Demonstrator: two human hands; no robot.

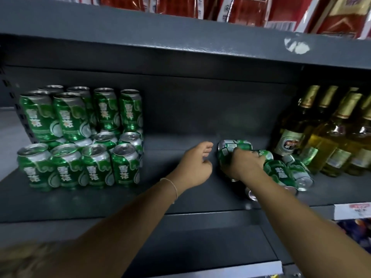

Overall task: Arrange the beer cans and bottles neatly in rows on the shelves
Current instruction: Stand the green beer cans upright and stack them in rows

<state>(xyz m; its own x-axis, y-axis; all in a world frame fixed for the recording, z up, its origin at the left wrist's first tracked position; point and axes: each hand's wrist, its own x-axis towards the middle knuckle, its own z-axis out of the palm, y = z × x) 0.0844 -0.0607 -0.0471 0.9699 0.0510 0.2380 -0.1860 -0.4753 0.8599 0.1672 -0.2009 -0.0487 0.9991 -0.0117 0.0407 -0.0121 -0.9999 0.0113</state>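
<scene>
Several green beer cans [80,137] stand stacked in two layers at the left of a dark grey shelf [180,197]. At the right, several loose green cans [289,171] lie on their sides. My right hand [243,165] grips one green can [230,149] at the left end of that pile. My left hand [194,165] hovers just left of it, fingers loosely curled, holding nothing. Several gold-capped beer bottles [329,135] stand upright at the far right.
The shelf above [180,37] overhangs low and carries red packages [241,11]. A wide bare stretch of shelf lies between the stacked cans and the loose ones. A price label [353,211] sits on the shelf's front edge at right.
</scene>
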